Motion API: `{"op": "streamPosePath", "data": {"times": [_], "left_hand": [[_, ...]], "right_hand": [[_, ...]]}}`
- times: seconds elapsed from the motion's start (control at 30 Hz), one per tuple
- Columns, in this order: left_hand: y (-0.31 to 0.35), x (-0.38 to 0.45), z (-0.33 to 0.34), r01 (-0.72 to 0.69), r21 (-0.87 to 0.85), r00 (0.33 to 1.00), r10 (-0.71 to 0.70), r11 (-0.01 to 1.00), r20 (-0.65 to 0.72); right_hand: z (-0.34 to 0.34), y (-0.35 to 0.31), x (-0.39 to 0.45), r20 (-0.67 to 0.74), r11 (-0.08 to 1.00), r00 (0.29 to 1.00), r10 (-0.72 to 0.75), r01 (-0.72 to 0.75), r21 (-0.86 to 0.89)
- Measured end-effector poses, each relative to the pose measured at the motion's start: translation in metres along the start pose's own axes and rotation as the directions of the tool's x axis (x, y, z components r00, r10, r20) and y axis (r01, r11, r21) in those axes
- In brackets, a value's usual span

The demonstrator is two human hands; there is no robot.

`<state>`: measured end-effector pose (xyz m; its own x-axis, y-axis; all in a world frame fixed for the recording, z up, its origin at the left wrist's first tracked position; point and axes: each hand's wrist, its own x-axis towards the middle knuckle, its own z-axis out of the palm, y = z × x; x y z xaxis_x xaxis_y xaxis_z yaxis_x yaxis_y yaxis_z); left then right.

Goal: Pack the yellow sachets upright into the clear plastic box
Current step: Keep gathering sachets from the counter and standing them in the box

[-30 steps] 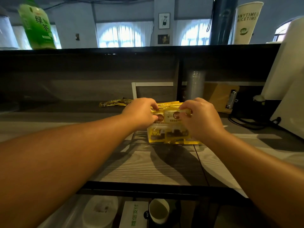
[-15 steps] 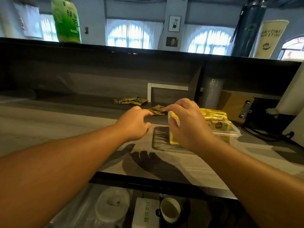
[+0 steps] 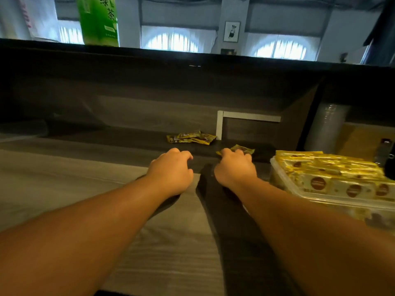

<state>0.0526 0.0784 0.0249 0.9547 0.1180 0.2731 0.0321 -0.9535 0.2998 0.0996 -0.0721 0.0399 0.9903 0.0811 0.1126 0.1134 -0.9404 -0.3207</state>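
Note:
The clear plastic box [image 3: 275, 167] stands on the counter at the right, tightly filled with a row of upright yellow sachets [image 3: 329, 174]. One loose yellow sachet [image 3: 244, 149] lies flat left of the box. My right hand [image 3: 234, 168] reaches over it, its curled fingers covering the sachet's near end. My left hand [image 3: 171, 170] hovers beside it over the counter, fingers loosely curled and holding nothing. A small pile of loose sachets [image 3: 190, 138] lies farther back against the wall.
The grey wood-grain counter [image 3: 64, 178] runs left and toward me. A dark back wall with a white L-shaped strip [image 3: 220, 124] closes it off. A stack of clear cups [image 3: 324, 127] and a clipboard [image 3: 363, 139] stand behind the box. A green tea bottle [image 3: 98, 20] sits on the upper ledge.
Both hands have left the box, which now sits at the right of the view. My right hand moved left and back onto the loose sachet; my left hand went forward beside it.

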Motion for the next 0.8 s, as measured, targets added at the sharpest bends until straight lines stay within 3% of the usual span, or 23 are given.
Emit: {"op": "streamPosePath", "data": {"times": [0.17, 0.27, 0.53, 0.63, 0.73, 0.8], "left_hand": [[0.001, 0.033, 0.022, -0.039, 0.004, 0.999, 0.039, 0.999, -0.003], [0.003, 0.040, 0.036, -0.051, 0.021, 0.999, 0.052, 0.998, -0.017], [0.002, 0.032, 0.037, 0.004, -0.133, 0.996, -0.015, 0.991, -0.083], [0.009, 0.018, 0.032, 0.086, -0.273, 0.984, -0.125, 0.958, -0.129], [0.032, -0.006, 0.024, 0.190, -0.475, 0.956, -0.273, 0.859, -0.111], [0.052, -0.021, 0.018, 0.286, -0.663, 0.916, -0.401, 0.692, -0.024]], "right_hand": [[0.009, -0.008, 0.074, 0.113, 0.975, 0.974, 0.197, -0.183, -0.124], [0.027, -0.001, 0.096, 0.075, 0.965, 0.972, 0.223, -0.209, -0.156], [0.017, -0.007, 0.043, 0.060, 0.980, 0.994, -0.095, 0.104, -0.170], [0.008, -0.011, -0.008, 0.125, 0.975, 0.974, -0.187, 0.200, -0.097], [-0.004, -0.013, -0.052, 0.217, 0.950, 0.934, -0.282, 0.304, -0.071], [-0.014, -0.007, -0.073, 0.253, 0.943, 0.918, -0.304, 0.328, -0.055]]}}
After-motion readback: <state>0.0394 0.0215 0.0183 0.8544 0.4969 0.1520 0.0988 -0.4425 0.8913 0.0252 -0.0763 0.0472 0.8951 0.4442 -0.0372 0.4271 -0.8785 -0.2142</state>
